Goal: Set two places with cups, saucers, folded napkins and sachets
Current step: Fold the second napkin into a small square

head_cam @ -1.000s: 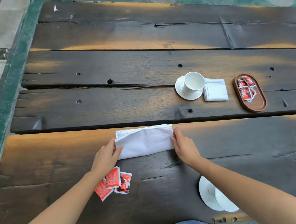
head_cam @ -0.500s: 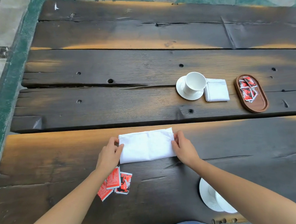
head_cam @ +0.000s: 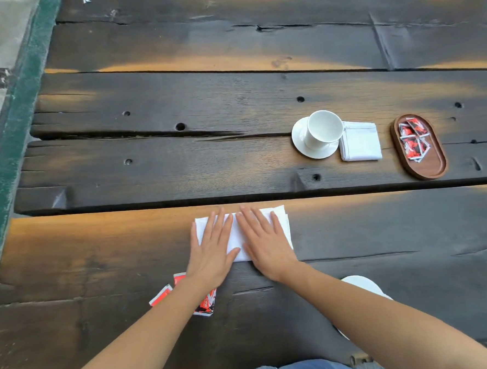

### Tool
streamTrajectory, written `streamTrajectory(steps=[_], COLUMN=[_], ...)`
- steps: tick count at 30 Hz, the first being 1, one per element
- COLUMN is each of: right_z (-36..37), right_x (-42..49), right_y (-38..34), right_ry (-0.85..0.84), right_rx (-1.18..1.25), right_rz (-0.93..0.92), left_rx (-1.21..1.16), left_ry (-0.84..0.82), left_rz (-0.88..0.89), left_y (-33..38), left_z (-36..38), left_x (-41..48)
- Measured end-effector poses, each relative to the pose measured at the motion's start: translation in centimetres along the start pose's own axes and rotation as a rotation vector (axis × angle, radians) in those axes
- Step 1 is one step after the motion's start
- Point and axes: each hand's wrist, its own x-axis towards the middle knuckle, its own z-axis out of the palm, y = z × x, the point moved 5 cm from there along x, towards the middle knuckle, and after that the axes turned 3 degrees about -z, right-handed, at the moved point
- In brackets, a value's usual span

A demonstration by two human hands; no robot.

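Note:
A white napkin (head_cam: 236,236) lies folded into a strip on the near plank. My left hand (head_cam: 212,252) and my right hand (head_cam: 264,244) both press flat on it, fingers straight, side by side. Red sachets (head_cam: 205,305) lie under my left wrist, partly hidden. A white saucer (head_cam: 362,284) shows behind my right forearm, mostly hidden. Farther off, a white cup (head_cam: 323,129) stands on a saucer (head_cam: 301,143) with a folded napkin (head_cam: 361,144) touching its right side.
A brown oval wooden tray (head_cam: 432,167) holding several red sachets (head_cam: 412,142) sits at the right of the far place. The dark plank table (head_cam: 150,167) has gaps between boards and ends at a green edge (head_cam: 8,136) on the left.
Both hands let go of the napkin's short ends and moved inward. They now lie flat on top of the folded strip.

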Motion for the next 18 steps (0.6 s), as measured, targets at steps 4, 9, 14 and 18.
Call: streamTrajectory(steps=[4,9,14,18], right_z=[1.3,1.1,1.0,1.3], right_x=[-0.1,-0.8,-3.4,-4.4], right_y=[1.0,3.0,6.3,7.6], right_ry=[-0.042,-0.032,-0.046,-0.057], right_rx=[-0.044,-0.094,-0.103,-0.09], right_rz=[0.012,0.035,0.104,0.13], left_rx=[0.001,0.071,0.158,0.151], left_ry=[-0.061,-0.067,-0.093,-0.107], left_rz=[-0.003,0.018,0.014,0.006], left_y=[-1.1,-1.7,-4.2,-5.5], left_z=[1.3,1.2,0.4,-0.1], left_x=[0.6,0.8,0.4,0.0])
